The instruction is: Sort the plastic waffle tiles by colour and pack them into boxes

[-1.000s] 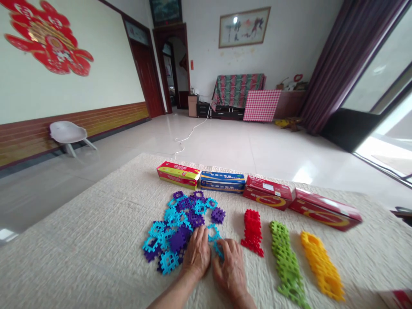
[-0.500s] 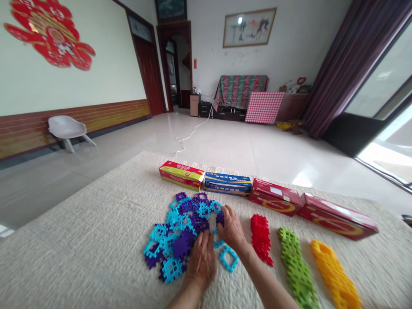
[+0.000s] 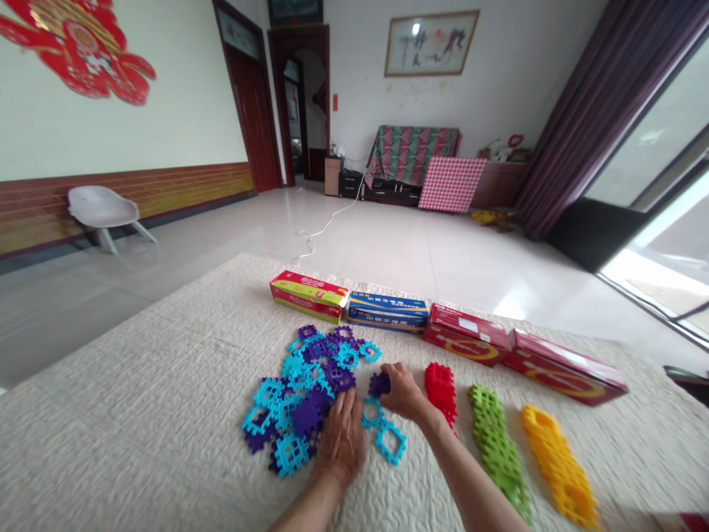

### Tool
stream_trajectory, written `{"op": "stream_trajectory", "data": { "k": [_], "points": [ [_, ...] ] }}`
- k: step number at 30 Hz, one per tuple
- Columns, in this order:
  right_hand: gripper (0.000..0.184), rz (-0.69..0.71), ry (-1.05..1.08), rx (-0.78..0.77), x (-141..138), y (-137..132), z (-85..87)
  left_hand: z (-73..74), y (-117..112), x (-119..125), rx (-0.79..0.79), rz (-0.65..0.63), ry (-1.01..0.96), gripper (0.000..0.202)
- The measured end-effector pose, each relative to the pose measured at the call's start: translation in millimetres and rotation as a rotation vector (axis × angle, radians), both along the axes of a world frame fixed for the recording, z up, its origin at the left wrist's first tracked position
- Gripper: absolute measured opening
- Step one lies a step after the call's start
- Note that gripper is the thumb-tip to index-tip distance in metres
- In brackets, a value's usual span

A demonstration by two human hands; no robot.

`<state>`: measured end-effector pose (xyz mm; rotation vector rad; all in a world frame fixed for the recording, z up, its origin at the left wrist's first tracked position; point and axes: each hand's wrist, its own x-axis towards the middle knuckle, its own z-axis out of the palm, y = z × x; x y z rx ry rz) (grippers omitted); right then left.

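My left hand point(image 3: 342, 436) lies flat, fingers stretched forward, against the right side of a heap of blue and purple toy building tiles point(image 3: 302, 377). The tiles are square with notched edges; some have window-like openings. My right hand point(image 3: 399, 389) is closed at the fingertips on a purple tile point(image 3: 379, 383), just right of the heap. Below that tile, light-blue frame tiles point(image 3: 391, 442) lie on the quilted cover. Rows of red tiles point(image 3: 442, 391), green tiles point(image 3: 498, 447) and yellow tiles point(image 3: 559, 465) run along the right; my right forearm passes by the red row.
Behind the tiles stand a red-and-yellow box point(image 3: 309, 297), a blue box point(image 3: 388, 312) and two dark-red boxes point(image 3: 468, 336) end to end. The beige quilted cover point(image 3: 166, 384) lies underneath. A white chair point(image 3: 105, 210) stands by the left wall.
My right hand has drawn slightly downward and away from the heap with the purple tile, which now lies apart from it. My left hand stays beside the heap. The view has shifted a little.
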<state>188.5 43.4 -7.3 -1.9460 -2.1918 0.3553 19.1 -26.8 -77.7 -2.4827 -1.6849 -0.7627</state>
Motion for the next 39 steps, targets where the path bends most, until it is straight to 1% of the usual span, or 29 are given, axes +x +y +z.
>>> {"op": "stream_trajectory", "data": {
  "k": [3,7,11,15,18,21,23,26,29,32,35,37,39],
  "points": [
    [0.034,0.041,-0.017,-0.023,0,-3,4.2,-2.6,0,-1,0.017,-0.003,-0.007,0.049],
    [0.035,0.047,-0.015,-0.03,-4,-8,8.6,-2.0,-1,-2,0.024,0.001,-0.049,0.049],
    [0.042,0.039,0.017,-0.024,-4,-12,10.7,1.5,-1,0,0.018,0.007,-0.071,0.05],
    [0.052,0.046,0.069,-0.021,4,-19,12.6,7.0,-1,1,-0.01,0.011,-0.065,0.049],
    [0.053,0.066,0.121,-0.016,12,-27,13.8,12.5,-2,0,-0.03,-0.001,-0.055,0.046],
    [0.052,0.077,0.178,0.012,13,-33,13.4,16.3,-1,-1,-0.028,-0.014,-0.04,0.045],
    [0.051,0.061,0.215,0.05,10,-33,12.6,16.6,-1,-1,-0.015,-0.018,-0.034,0.046],
    [0.049,0.036,0.274,0.116,1,-28,13.0,14.1,-1,0,0.014,-0.008,-0.036,0.049],
    [0.044,0.051,0.318,0.163,-2,-29,16.8,10.8,0,0,0.033,0.001,-0.046,0.05],
    [0.033,0.13,0.327,0.158,-1,-46,20.8,10.0,0,0,0.025,-0.012,-0.052,0.049],
    [0.039,0.221,0.307,0.133,-3,-71,20.7,11.5,0,-1,0.023,-0.015,-0.049,0.046],
    [0.038,0.215,0.279,0.137,-9,-84,17.9,12.1,1,-2,0.03,-0.007,-0.036,0.044],
    [0.029,0.168,0.25,0.151,-17,-92,14.5,11.2,2,-2,0.046,-0.003,-0.02,0.044]
  ]
}}
